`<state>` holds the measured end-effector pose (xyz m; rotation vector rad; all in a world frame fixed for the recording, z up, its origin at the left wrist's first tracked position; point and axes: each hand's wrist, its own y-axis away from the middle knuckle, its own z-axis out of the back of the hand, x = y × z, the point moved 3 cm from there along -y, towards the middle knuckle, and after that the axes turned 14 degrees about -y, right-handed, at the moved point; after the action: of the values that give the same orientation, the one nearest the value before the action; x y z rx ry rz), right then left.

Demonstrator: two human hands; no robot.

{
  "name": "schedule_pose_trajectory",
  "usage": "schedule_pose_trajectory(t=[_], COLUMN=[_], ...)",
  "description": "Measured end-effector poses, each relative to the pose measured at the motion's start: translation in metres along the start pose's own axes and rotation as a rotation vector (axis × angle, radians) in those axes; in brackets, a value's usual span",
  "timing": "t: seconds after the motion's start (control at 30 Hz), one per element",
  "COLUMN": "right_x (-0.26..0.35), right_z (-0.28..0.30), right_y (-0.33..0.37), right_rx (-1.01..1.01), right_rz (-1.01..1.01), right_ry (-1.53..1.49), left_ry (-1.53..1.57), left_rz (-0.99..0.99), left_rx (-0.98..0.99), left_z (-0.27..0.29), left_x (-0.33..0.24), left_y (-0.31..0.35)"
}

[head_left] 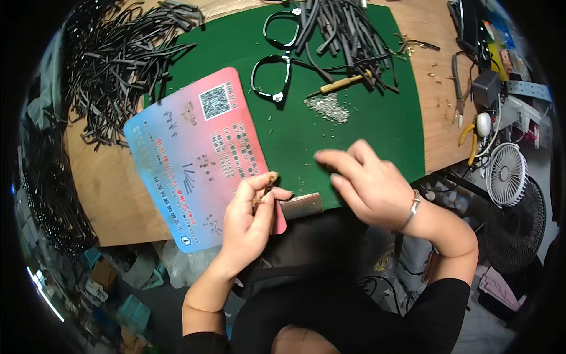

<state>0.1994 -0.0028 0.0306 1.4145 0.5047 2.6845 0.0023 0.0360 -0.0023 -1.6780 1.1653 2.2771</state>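
My left hand is over the lower right edge of a pink-and-blue printed mat, its fingers pinching a small gold-coloured metal piece. My right hand hovers above the green mat, index finger and thumb apart, with nothing visible between them. Beyond it lies a heap of tiny silver metal parts, with a few strays scattered nearer. A screwdriver with a yellow handle rests just behind the heap. Small groups of tiny parts sit on the printed mat.
Black eyeglass frame fronts lie at the back, beside a bundle of dark thin strips. More strips cover the far left. A grey textured metal piece sits at the near edge. Pliers and a white fan are right.
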Motion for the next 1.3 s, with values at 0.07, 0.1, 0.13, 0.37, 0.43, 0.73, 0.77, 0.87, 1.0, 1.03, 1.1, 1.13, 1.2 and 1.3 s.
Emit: schedule_pose_trajectory(t=[0.07, 0.1, 0.13, 0.37, 0.43, 0.73, 0.77, 0.87, 1.0, 1.03, 1.1, 1.13, 1.2, 1.3], right_x=[0.01, 0.016, 0.022, 0.026, 0.026, 0.029, 0.029, 0.013, 0.02, 0.018, 0.019, 0.02, 0.018, 0.018], right_z=[-0.013, -0.018, -0.024, -0.031, -0.032, -0.03, -0.03, -0.042, -0.025, -0.028, -0.027, -0.026, -0.028, -0.03], right_y=[-0.001, -0.004, -0.007, -0.015, -0.014, -0.015, -0.015, -0.016, -0.023, -0.022, -0.023, -0.024, -0.025, -0.027], right_rx=[0.12, 0.149, 0.177, 0.234, 0.215, 0.234, 0.224, 0.132, 0.523, 0.518, 0.524, 0.527, 0.513, 0.509], right_rz=[0.102, 0.116, 0.131, 0.062, 0.086, 0.065, 0.101, 0.15, -0.575, -0.556, -0.55, -0.548, -0.538, -0.526], right_ry=[-0.195, -0.225, -0.254, -0.176, -0.177, -0.239, -0.227, -0.336, -0.964, -1.005, -0.988, -0.979, -0.979, -0.949], left_ry=[-0.059, -0.095, -0.131, -0.388, -0.442, -0.617, -0.62, -0.64, -0.668, -0.661, -0.656, -0.653, -0.65, -0.637], left_rz=[-0.038, -0.068, -0.099, -0.26, -0.253, -0.456, -0.45, -0.452, -0.469, -0.476, -0.478, -0.478, -0.481, -0.456], left_rx=[-0.039, -0.058, -0.077, -0.255, -0.277, -0.451, -0.447, -0.433, -0.43, -0.423, -0.423, -0.422, -0.413, -0.379], left_z=[-0.001, -0.001, -0.002, -0.007, -0.009, -0.017, -0.017, -0.019, -0.016, -0.016, -0.016, -0.016, -0.015, -0.013], left_x=[0.002, 0.002, 0.001, 0.001, -0.003, 0.004, 0.005, 0.003, 0.002, 0.002, 0.0, 0.0, 0.0, 0.001], left_y=[-0.001, -0.002, -0.002, 0.001, 0.003, 0.004, 0.005, 0.003, 0.005, 0.005, 0.004, 0.003, 0.002, 0.001])
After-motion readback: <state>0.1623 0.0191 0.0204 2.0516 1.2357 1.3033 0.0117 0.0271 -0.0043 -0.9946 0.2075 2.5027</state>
